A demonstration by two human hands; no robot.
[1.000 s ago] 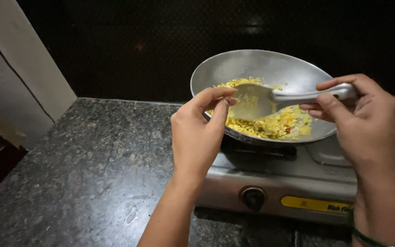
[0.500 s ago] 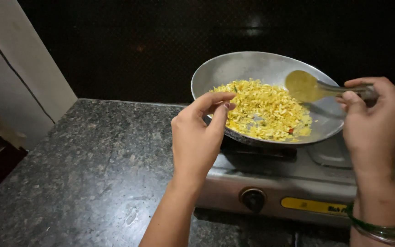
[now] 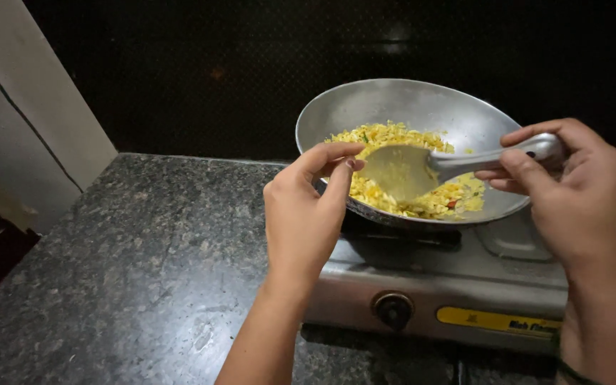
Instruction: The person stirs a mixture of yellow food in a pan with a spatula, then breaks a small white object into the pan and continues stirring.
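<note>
A round metal pan (image 3: 422, 100) sits tilted on a steel gas stove (image 3: 465, 292). Yellow flaked food (image 3: 393, 135) with a few red bits fills its near side. My left hand (image 3: 301, 214) pinches the pan's near left rim between thumb and fingers. My right hand (image 3: 579, 192) grips the handle of a metal spatula (image 3: 401, 171). The spatula's flat blade lies over the food, coated with yellow residue, near my left fingertips.
A speckled dark granite counter (image 3: 108, 278) spreads to the left of the stove. A black knob (image 3: 392, 310) and a yellow label are on the stove's front. A pale wall panel (image 3: 30, 121) rises at the left, with dark wall behind the pan.
The spatula swung out to the pan's right side, then came back over the food toward my left hand. My left hand has stayed on the rim.
</note>
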